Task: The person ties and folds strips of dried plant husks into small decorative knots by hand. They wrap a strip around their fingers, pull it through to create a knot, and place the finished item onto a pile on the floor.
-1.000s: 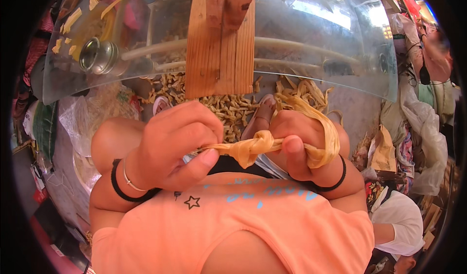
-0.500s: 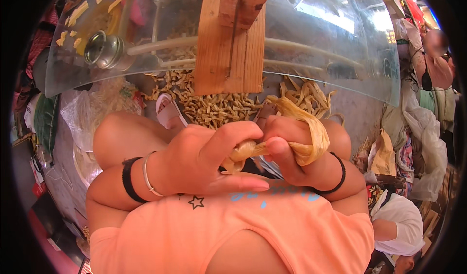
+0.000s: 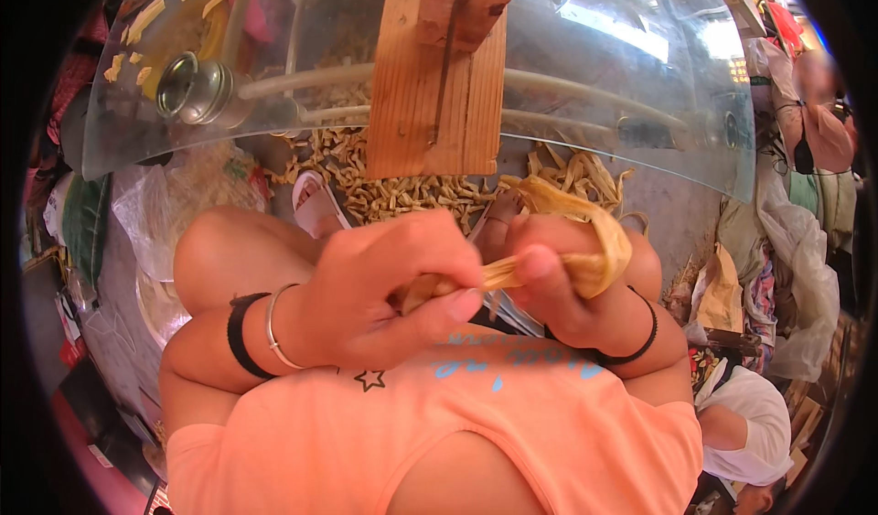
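A pale yellow dried leaf strip (image 3: 601,252), likely husk, is stretched between my hands above my lap. My left hand (image 3: 389,286) is closed around a bunched end of it, mostly hidden in the fist, with thumb and forefinger pinching where the strip comes out. Thumb against fingers, my right hand (image 3: 558,241) grips the strip close by. From there the strip loops over the back of that hand, its loose tail lying toward the table.
Ahead stands a glass-topped table (image 3: 585,103) with a wooden block stand (image 3: 437,112) over its near edge. Short dried pieces (image 3: 412,195) and longer strips (image 3: 585,181) lie on the floor. Clear plastic (image 3: 192,195) is at left; other people (image 3: 745,423) are at right.
My left fingers, spread around the bunched end before, have closed over it. The right hand has shifted slightly right, and the strip between the hands is a little longer.
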{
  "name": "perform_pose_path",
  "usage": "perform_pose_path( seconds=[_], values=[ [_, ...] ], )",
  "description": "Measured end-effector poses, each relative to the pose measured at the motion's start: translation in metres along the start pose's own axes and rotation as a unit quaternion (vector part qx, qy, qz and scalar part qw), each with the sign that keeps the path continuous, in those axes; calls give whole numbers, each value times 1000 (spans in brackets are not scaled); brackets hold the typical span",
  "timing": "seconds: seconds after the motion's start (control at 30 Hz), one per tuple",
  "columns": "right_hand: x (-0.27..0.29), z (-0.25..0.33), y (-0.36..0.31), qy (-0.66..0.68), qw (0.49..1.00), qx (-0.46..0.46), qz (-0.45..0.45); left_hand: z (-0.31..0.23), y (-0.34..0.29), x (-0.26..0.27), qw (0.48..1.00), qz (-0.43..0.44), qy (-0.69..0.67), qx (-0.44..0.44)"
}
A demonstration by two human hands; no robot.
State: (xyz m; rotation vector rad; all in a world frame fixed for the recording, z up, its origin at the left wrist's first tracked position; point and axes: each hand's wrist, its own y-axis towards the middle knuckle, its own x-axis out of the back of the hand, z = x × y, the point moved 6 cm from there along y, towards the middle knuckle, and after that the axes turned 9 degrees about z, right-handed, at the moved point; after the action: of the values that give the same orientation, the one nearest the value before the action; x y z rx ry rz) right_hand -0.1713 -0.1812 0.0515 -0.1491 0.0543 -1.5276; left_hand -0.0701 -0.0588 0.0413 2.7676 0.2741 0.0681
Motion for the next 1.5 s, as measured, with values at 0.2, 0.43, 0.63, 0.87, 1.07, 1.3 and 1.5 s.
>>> perform_pose_path(
  seconds=[0.2,0.43,0.63,0.87,1.07,1.3,1.5],
  values=[
    [4,-10,-8,246,964,-33,-91,-10,-11,34,993,-110,8,40],
    [-15,-40,-2,126,962,-211,121,-13,0,19,989,-23,-146,-27],
    [6,-14,8,28,999,15,5,-6,4,4,982,23,-143,126],
    [11,-5,17,149,976,20,-157,-10,17,17,991,-29,79,108],
    [29,-12,41,148,970,75,-177,-10,31,55,962,-93,219,134],
    [39,-17,56,73,960,104,-251,-4,46,67,949,-121,276,98],
    [43,-12,60,-214,947,36,-238,17,40,74,945,-96,212,230]
  ],
)
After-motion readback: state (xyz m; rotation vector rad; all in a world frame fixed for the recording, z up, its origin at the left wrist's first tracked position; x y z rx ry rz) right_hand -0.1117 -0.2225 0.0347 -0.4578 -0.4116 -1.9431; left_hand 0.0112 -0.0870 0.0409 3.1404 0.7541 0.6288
